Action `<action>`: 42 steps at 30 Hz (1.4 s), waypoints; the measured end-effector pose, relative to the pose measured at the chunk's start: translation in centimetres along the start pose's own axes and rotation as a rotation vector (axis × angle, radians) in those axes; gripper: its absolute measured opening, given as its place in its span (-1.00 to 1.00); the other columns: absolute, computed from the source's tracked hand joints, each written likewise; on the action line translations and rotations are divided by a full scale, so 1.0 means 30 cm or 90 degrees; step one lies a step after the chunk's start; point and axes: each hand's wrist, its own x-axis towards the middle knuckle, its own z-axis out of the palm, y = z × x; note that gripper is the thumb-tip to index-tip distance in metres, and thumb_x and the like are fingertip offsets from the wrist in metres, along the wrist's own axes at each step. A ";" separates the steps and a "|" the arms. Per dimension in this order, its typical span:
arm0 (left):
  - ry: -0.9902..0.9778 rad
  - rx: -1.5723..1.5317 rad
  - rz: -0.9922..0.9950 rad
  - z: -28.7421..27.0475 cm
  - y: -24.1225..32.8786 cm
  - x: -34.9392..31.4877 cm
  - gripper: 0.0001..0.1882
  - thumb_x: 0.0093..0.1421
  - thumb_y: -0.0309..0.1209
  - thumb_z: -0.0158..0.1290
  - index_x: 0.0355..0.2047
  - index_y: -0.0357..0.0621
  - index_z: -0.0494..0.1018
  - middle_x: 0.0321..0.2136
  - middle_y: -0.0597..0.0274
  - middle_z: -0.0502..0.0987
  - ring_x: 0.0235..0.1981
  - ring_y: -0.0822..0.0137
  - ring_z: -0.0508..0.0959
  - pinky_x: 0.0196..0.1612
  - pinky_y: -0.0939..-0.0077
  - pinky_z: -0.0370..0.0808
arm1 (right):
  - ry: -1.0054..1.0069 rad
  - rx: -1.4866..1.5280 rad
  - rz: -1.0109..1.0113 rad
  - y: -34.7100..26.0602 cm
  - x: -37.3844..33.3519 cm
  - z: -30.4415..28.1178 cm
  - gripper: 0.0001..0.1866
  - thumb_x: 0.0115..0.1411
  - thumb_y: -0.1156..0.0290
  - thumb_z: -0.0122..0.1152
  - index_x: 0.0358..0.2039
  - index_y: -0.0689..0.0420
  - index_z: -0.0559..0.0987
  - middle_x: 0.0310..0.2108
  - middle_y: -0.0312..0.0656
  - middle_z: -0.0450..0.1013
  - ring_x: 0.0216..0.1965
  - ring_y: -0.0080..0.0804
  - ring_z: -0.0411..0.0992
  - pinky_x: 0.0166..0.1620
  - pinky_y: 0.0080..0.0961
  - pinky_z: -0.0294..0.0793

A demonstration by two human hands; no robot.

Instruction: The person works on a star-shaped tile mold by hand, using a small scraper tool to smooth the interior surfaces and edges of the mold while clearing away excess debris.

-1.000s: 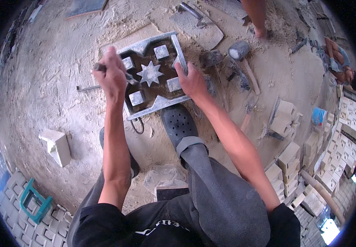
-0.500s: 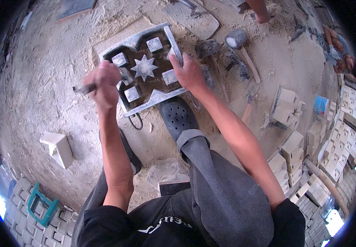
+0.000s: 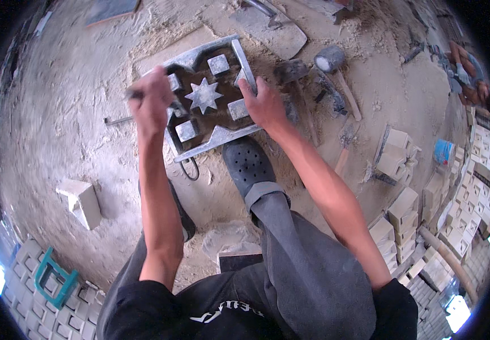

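Note:
In front of me on the dusty ground lies a grey metal mould (image 3: pixel 220 135), tilted slightly, with an eight-pointed star (image 3: pixel 204 96) in its middle and several square blocks inside. My right hand (image 3: pixel 264 103) is closed around the mould's right side bar. Over its left end my left hand (image 3: pixel 153 101) is a closed fist, blurred by motion, around a dark tool (image 3: pixel 135 94) whose kind I cannot make out. A thin rod (image 3: pixel 119 120) sticks out left of the mould. A loop handle (image 3: pixel 190 169) hangs at the near side, close to my dark clog (image 3: pixel 247 161).
A mallet (image 3: pixel 330 59), a shovel (image 3: pixel 279 37) and a small trowel (image 3: pixel 345 136) lie right and beyond. Stacked cream blocks (image 3: pixel 398 150) stand at the right, near a blue tub (image 3: pixel 443 151). One loose block (image 3: pixel 80 203) sits at left. Another person (image 3: pixel 465 73) is at far right.
My left hand has risen with the dark tool and shifted slightly to the right. My right hand keeps its grip on the mould. The view has shifted slightly.

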 end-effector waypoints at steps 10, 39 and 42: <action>0.212 -0.039 0.045 0.069 0.021 -0.069 -0.51 0.34 -0.32 -0.16 -0.78 0.00 0.10 -0.84 0.46 0.09 -0.82 0.59 0.04 -0.74 0.55 -0.04 | 0.009 -0.030 0.026 0.000 -0.023 -0.002 -0.38 0.25 -0.17 -0.05 -0.30 0.28 0.46 -0.35 0.24 0.48 -0.23 0.28 0.45 -0.17 0.04 0.42; 0.318 0.098 0.123 0.251 -0.029 -0.269 -0.54 0.35 -0.39 -0.25 -0.74 -0.19 0.12 -0.83 0.32 0.15 -0.77 0.47 0.19 -0.66 0.47 0.06 | 0.056 -0.013 -0.011 0.007 -0.025 0.002 -0.41 0.24 -0.12 -0.02 -0.32 0.29 0.50 -0.35 0.26 0.49 -0.24 0.28 0.45 -0.15 0.02 0.43; 0.293 0.368 0.334 0.240 -0.116 -0.246 -0.53 0.37 -0.38 -0.25 -0.74 -0.18 0.14 -0.83 0.39 0.16 -0.77 0.50 0.15 -0.66 0.51 0.03 | 0.036 0.026 0.001 0.003 -0.036 0.014 -0.39 0.24 -0.13 -0.03 -0.32 0.30 0.49 -0.33 0.27 0.49 -0.24 0.27 0.45 -0.17 0.02 0.43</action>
